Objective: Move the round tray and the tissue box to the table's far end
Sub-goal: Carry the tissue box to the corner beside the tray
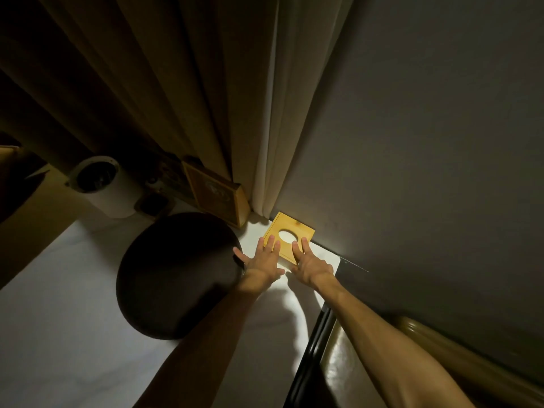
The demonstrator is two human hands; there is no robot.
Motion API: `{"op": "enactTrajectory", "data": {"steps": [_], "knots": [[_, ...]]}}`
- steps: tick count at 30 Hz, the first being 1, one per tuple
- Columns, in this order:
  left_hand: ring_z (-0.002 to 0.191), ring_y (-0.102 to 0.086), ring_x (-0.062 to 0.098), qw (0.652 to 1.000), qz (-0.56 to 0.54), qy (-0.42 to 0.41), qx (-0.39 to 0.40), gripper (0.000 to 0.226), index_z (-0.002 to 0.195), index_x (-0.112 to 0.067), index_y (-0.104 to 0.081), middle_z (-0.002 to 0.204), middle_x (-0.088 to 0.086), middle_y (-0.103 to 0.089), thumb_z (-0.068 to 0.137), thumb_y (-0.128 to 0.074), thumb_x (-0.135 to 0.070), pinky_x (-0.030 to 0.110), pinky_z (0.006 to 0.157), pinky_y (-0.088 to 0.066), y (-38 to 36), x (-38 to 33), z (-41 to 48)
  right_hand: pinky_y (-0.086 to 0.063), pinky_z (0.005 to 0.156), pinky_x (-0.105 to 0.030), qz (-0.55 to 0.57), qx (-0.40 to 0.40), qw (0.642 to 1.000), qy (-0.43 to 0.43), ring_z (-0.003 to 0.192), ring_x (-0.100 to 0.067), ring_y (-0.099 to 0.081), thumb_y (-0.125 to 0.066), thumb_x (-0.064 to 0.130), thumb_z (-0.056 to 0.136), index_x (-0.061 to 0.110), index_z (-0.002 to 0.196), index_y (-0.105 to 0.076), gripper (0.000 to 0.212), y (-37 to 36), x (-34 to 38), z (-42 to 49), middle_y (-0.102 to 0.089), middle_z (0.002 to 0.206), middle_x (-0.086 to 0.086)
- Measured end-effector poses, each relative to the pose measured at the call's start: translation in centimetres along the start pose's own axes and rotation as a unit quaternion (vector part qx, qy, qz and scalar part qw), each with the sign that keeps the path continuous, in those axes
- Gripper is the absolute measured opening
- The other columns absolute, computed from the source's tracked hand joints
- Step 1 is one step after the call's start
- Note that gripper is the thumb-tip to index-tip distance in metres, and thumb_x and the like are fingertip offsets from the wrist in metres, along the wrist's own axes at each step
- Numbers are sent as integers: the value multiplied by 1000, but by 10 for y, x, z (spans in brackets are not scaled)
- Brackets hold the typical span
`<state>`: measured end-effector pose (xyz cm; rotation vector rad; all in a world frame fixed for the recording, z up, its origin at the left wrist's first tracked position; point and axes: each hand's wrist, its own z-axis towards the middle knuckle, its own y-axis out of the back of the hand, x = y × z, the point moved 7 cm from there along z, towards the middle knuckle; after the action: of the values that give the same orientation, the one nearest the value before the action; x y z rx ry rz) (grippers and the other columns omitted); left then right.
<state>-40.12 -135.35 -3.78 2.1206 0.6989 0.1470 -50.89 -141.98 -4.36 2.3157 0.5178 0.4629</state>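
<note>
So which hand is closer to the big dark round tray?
The left hand. Its outstretched thumb reaches the round tray's rim, while its fingers lie on the wooden tissue box. The right hand rests on the box's other side, farther from the tray.

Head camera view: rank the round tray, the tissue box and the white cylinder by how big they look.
1. Round tray, clearly largest.
2. White cylinder.
3. Tissue box, though both hands cover part of it, so second and third are close.
</note>
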Motion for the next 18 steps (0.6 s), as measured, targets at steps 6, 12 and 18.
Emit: {"op": "enactTrajectory", "data": {"steps": [6,12,18], "knots": [[151,15,25,1000,1,-13,0,77,153,-29,3,163,-4,16,96,-45,-48,80,105,4,1,1,-1,-45,100,-50,-21,4,1000,7,130,-33,-52,-48,43,98,34,156,1,77,4,-2,0,16,166,8],[150,16,24,999,6,-46,-12,78,154,-29,4,163,-4,16,94,-36,-60,75,109,8,4,2,-1,-44,100,-49,-45,7,999,15,135,-34,-48,-42,44,100,36,156,-2,70,11,-5,2,11,167,9],[150,18,24,999,-15,-36,-4,78,154,-29,5,163,-4,19,95,-39,-56,76,109,5,1,1,-2,-39,107,-49,-38,18,999,6,140,-33,-42,-37,36,103,33,156,-14,58,23,-3,6,1,168,8]]}}
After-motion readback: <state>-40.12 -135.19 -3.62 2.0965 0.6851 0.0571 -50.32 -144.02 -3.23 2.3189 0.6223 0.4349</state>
